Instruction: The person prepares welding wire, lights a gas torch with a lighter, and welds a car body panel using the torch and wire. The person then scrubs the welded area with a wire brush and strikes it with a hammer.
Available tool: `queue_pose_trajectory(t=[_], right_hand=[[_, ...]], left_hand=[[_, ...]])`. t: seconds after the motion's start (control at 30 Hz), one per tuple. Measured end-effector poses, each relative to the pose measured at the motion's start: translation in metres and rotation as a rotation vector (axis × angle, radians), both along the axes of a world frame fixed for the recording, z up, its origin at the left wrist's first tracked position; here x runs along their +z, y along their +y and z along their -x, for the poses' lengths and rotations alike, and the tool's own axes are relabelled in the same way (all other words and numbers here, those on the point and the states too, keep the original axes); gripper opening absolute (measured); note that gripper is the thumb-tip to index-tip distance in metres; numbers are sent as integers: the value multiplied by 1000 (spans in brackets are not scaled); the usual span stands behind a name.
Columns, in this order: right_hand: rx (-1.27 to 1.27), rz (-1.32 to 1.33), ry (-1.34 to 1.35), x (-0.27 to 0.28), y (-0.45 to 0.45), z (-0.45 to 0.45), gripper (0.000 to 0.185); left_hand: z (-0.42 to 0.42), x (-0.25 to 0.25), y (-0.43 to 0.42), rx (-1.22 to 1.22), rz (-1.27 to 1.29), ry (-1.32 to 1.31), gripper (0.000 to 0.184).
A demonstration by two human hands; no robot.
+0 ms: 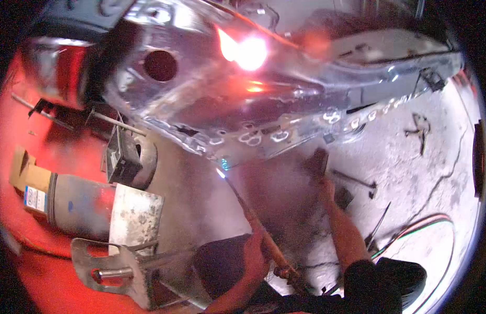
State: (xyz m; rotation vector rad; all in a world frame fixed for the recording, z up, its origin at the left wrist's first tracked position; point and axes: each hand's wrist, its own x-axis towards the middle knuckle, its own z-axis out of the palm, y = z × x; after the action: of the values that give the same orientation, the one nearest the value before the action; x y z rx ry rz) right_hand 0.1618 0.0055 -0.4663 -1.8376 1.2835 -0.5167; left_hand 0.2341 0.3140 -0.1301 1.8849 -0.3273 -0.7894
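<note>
A gas torch (274, 248) slants up from near my body, with a small white-blue flame at its tip. My left hand (257, 246) is wrapped round its handle. The flame is just below the lower edge of a bare metal car body panel (211, 112). A bright glare (248, 52) with orange light shows on the panel's upper part. On the right, my right hand (325, 183) is raised below the panel, closed on a dark block-like object (319, 159). Its kind is too dim to make out.
Red and green hoses (426, 220) curve over the concrete floor at right, near a metal bar (355, 179). At left stand a grey cylinder (81, 204), a cardboard box (33, 178), a black crate (122, 157) and a metal stand (133, 272).
</note>
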Motion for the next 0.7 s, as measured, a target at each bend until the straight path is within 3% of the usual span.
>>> queue_pose_trajectory(t=[0.07, 0.13, 0.2, 0.27, 0.33, 0.4, 0.57, 0.67, 0.7], right_hand=[[-29, -32, -188, -43, 30, 41, 38], [-229, 105, -291, 53, 76, 57, 42], [-222, -96, -317, 142, 99, 83, 45], [-145, 12, -319, 208, 113, 107, 52], [12, 435, -283, 264, 112, 122, 65], [-4, 581, -216, 310, 112, 132, 62], [82, 276, -436, 480, 116, 130, 64], [184, 995, -354, 511, 91, 129, 61], [161, 1045, -299, 519, 83, 123, 62]], left_hand=[[5, 10, -9, 92, 70, 136, 32], [11, 28, -17, 231, 106, 324, 40], [19, 35, -22, 298, 225, 399, 49], [26, 46, -25, 323, 289, 454, 53], [29, 65, -25, 300, 310, 486, 53], [28, 47, -12, 277, 355, 483, 53], [38, 68, -3, 260, 436, 486, 49], [35, 63, 1, 212, 475, 483, 46], [35, 60, 1, 201, 502, 450, 45]])
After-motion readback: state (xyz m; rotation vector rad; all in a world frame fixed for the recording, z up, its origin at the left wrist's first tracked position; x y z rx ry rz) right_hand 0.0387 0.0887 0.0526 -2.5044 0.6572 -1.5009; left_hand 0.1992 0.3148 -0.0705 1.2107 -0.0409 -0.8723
